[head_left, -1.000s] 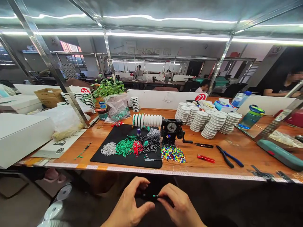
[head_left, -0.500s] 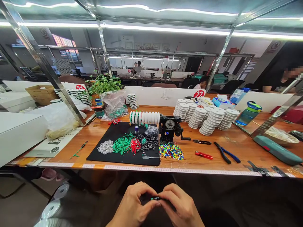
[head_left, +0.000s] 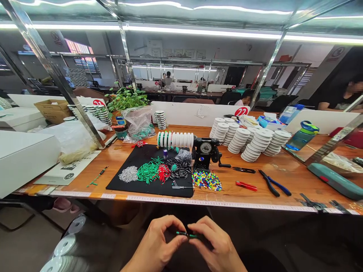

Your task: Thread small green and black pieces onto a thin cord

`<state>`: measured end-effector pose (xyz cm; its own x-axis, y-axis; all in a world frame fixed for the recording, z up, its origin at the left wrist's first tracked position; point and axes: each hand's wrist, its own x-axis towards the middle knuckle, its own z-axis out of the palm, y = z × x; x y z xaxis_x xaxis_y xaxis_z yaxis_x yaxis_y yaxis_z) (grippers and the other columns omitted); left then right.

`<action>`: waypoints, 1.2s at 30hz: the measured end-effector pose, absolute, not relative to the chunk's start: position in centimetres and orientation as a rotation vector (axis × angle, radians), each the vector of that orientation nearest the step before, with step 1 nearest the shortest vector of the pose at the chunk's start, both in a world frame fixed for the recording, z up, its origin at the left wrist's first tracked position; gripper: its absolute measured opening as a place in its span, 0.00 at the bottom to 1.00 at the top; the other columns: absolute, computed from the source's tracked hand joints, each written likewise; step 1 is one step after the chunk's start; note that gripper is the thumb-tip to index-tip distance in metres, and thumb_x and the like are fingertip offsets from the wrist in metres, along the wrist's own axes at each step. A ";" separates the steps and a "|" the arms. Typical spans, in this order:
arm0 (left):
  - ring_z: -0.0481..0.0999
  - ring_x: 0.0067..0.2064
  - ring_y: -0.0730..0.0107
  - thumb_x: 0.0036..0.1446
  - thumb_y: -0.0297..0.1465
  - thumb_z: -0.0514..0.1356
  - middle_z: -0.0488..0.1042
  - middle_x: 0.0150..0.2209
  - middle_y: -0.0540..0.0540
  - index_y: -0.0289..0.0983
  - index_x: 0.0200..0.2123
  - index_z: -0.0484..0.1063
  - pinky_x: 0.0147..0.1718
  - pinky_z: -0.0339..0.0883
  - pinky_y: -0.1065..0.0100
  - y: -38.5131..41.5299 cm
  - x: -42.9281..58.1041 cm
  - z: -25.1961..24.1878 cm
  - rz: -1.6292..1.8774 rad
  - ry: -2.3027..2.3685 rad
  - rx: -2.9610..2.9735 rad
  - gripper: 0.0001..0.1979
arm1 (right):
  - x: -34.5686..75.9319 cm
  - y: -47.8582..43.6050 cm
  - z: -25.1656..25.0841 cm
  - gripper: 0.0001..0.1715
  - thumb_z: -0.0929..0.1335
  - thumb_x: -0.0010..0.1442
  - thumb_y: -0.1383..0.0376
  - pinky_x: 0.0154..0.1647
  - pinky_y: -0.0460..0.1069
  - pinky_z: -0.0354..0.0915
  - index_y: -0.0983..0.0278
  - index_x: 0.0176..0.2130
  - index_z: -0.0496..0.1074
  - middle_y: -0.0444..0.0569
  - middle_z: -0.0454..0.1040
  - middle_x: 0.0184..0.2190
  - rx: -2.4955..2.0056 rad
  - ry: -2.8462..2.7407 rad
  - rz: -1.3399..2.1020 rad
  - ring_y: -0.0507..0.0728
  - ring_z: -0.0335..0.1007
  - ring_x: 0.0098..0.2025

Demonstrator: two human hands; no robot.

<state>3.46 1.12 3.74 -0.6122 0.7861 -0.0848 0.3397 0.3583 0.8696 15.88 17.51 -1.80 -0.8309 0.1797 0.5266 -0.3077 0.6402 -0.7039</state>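
Note:
In front of the table edge, my left hand pinches a thin black piece with a green tip between thumb and fingertips. Close to it, my right hand has its thumb and forefinger around a short green tube. A narrow gap separates the fingertips of the two hands. Whether the tube and the black piece are joined I cannot tell. Beyond the hands, a black mat carries piles of silver bits, green tubes, red pieces and black pieces.
A hand-cranked winder bears a row of white spools. Coloured beads lie before it. Rightward are black snips, a red tool, pliers and stacked spools. Metal posts frame the table.
My fingertips have drawn slightly apart, with more of the black piece showing in the left hand and the green tube showing by the right. The whole view has shifted a little.

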 end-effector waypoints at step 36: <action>0.80 0.36 0.64 0.61 0.31 0.63 0.81 0.31 0.52 0.42 0.33 0.77 0.40 0.72 0.65 1.0 3.9 1.3 1.172 2.347 1.447 0.03 | 15.8 15.3 -3.1 0.07 0.65 0.67 0.71 0.29 0.50 0.55 0.61 0.40 0.73 0.41 0.67 0.22 -0.099 -2.171 0.882 0.53 0.62 0.23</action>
<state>3.90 1.01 1.27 -0.5255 0.8094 0.2621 0.6960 0.2318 0.6796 15.79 15.30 -3.10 -0.6964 0.3352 0.6345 -0.2022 0.7567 -0.6217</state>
